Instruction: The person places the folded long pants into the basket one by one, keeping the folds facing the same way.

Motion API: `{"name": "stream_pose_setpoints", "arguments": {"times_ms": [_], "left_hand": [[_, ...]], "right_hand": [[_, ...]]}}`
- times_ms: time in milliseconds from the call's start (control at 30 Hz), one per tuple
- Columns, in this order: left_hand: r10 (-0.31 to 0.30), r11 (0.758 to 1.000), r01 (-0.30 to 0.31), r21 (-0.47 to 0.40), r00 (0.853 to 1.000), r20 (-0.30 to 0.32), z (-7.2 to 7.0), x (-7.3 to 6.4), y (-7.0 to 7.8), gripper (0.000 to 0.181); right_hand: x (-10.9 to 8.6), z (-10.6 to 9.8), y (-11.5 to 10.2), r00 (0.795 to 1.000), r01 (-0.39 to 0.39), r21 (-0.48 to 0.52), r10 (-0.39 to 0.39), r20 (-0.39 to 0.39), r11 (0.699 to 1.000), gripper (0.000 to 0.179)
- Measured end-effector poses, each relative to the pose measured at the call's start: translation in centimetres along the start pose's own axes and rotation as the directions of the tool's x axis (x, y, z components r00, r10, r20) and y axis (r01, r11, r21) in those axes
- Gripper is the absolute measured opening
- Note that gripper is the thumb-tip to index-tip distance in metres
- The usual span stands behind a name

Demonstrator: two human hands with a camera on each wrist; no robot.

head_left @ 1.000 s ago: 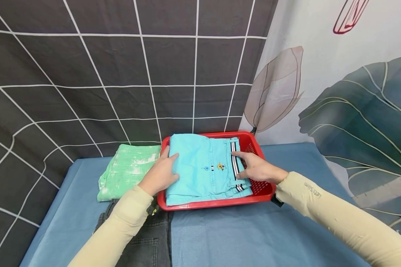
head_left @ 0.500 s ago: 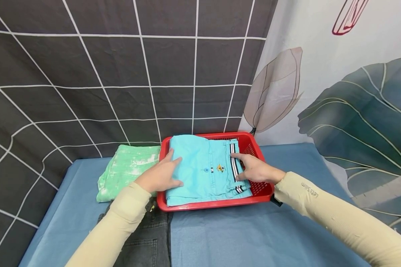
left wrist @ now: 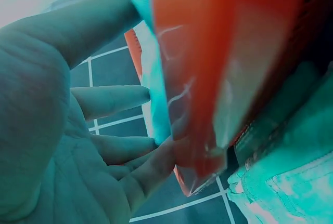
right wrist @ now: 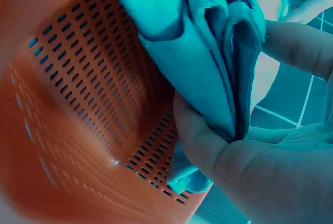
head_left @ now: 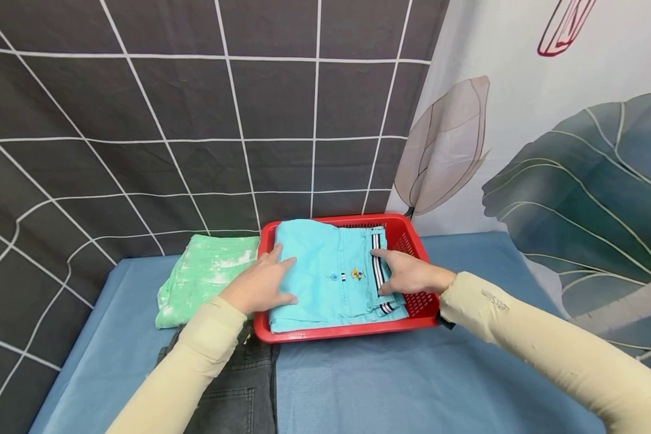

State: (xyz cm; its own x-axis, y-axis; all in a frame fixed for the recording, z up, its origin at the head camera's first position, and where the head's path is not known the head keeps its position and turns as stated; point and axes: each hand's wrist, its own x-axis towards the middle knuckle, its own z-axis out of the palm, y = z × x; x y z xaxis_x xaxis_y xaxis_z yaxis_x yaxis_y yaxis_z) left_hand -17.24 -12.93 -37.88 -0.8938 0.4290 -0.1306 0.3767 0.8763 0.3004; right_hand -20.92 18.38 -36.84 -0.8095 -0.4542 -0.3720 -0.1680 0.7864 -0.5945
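Since a second ago, the left hand [head_left: 257, 280] has slid slightly inward, fingers spread apart along the turquoise garment [head_left: 314, 283] between both hands, inside the red basket [head_left: 352, 332]; apparently small straightening. Opposite, the right hand [head_left: 412, 274] pinches its striped edge. Blue cloth [head_left: 369, 386] spreads below the hands; a dark gridded backdrop [head_left: 271, 96] hangs beyond.

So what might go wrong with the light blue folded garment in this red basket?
The right hand touches the striped edge of the light blue garment, where the layers gape, so pushing might spoil the fold. The red basket sits beside the green garment, so sliding it left could rumple that.
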Motion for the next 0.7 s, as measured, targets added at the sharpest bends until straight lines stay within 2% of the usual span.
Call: {"name": "stream_pose_setpoints", "arguments": {"times_ms": [100, 300, 500, 700], "left_hand": [[0.011, 1.000, -0.011, 0.030, 1.000, -0.007, 0.1, 0.0, -0.1, 0.081], [0.050, 0.995, -0.049, 0.087, 0.999, -0.009, 0.1, 0.1, -0.2, 0.079], [0.075, 0.991, -0.078, 0.109, 0.997, 0.032, 0.3, 0.6, -0.9, 0.079], [0.090, 0.990, -0.097, 0.103, 0.993, 0.070, 0.4, 0.7, -1.4, 0.081]], "right_hand": [[0.3, 0.1, -0.2, 1.000, -0.015, -0.027, 0.015, 0.012, 1.000, 0.095], [0.8, 0.6, -0.7, 0.999, -0.029, -0.145, 0.034, 0.028, 0.989, 0.091], [1.3, 0.8, -0.9, 0.998, -0.017, -0.261, 0.031, 0.051, 0.965, 0.089], [1.6, 0.9, -0.8, 0.997, -0.021, -0.288, 0.041, 0.065, 0.957, 0.089]]}}
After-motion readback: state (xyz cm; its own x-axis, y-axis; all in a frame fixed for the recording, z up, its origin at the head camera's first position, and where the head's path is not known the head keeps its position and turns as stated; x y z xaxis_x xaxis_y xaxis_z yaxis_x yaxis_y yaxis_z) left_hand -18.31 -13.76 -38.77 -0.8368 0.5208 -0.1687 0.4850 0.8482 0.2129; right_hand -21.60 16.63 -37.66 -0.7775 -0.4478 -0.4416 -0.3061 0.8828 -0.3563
